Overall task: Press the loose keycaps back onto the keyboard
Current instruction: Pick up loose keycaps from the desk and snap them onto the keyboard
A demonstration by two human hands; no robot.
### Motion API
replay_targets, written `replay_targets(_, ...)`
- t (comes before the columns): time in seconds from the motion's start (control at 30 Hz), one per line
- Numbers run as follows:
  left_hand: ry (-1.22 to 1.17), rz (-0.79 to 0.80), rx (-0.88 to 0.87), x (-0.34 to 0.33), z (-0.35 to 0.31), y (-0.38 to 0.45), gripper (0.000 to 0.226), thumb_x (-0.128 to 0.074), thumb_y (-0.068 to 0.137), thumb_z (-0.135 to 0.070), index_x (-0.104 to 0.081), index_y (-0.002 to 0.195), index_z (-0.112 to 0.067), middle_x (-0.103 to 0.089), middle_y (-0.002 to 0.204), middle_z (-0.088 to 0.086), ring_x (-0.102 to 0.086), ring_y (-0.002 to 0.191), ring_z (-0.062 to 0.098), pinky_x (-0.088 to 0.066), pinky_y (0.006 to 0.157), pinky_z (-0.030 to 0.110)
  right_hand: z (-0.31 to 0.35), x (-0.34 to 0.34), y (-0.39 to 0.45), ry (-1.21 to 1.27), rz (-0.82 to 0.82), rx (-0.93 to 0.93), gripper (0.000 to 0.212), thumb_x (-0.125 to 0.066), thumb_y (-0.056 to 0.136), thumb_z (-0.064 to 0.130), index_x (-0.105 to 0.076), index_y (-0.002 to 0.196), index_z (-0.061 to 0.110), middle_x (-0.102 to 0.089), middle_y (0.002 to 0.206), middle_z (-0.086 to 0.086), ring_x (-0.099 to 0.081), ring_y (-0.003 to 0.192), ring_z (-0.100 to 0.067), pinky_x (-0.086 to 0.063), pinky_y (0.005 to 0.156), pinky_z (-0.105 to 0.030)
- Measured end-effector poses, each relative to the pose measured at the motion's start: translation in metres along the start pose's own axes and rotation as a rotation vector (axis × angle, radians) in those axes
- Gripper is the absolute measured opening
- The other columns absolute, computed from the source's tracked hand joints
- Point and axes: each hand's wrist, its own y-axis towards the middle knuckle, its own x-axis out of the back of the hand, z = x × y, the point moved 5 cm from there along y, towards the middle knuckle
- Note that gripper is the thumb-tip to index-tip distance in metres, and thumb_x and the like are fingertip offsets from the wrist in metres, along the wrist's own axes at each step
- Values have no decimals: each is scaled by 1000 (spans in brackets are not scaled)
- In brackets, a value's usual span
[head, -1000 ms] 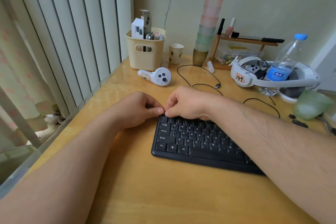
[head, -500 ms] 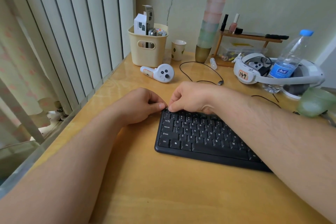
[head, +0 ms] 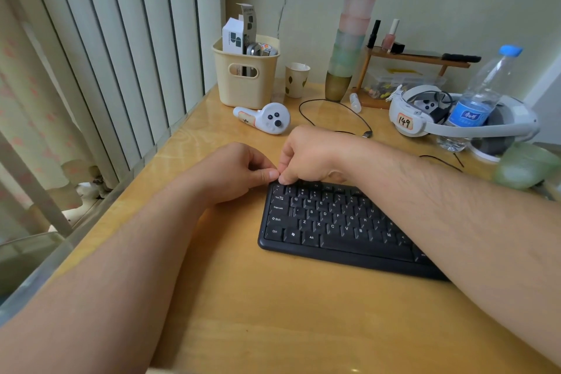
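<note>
A black keyboard (head: 334, 222) lies on the wooden desk (head: 273, 313), angled to the right. Both hands meet at its far left corner. My right hand (head: 312, 155) has curled fingers, and its thumb and forefinger pinch down on the corner keycap (head: 280, 181), which is almost wholly hidden under the fingertips. My left hand (head: 233, 173) rests on the desk just left of the keyboard with its fingers curled. Its thumb tip touches the right thumb. My right forearm covers the keyboard's right part. No other loose keycap shows.
Beyond the hands lie a white controller (head: 267, 120) and a black cable (head: 334, 112). A beige basket (head: 246, 76), paper cup (head: 296, 79) and stacked cups (head: 352, 36) stand at the back. A headset (head: 455, 118), water bottle (head: 482, 97) and green cup (head: 528, 164) sit at the right. Blinds line the left edge.
Both hands stay pinched together at the keyboard's far left corner. Only the view has shifted slightly; the keyboard has not moved.
</note>
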Motion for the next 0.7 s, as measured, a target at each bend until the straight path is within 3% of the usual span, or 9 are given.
replay_targets(0.1,-3,-4,7,0,-1,0,12,-71,95,-47,-79,98,-37,-76,90,-14,-67,89,7,-52,78,25,-8,-2,5,160,37,-59,5,-74,89,11,-79,89,13,-77,86,-7,-64,80,-17,-52,73,-32)
replay_targets(0.23,-6,1,19,0,-1,-1,11,-72,94,-47,-79,97,-38,-77,90,-13,-68,90,8,-55,82,28,-14,-4,10,232,-16,-58,5,-83,80,9,-79,82,12,-77,97,-17,-60,77,-20,-46,68,-33)
replay_targets(0.5,-65,4,77,-1,-1,0,8,-76,92,-42,-80,91,-35,-78,91,-9,-69,95,14,-56,91,35,-20,-5,15,241,10,-83,12,-89,76,15,-78,71,17,-74,84,-3,-63,76,-14,-50,61,-25)
replay_targets(0.7,-129,-20,117,-2,-4,-2,12,-73,95,-36,-81,90,-29,-77,92,-6,-68,96,16,-53,86,31,-24,-6,17,326,40,-118,14,-87,79,11,-75,72,18,-74,80,0,-66,78,-13,-49,59,-24)
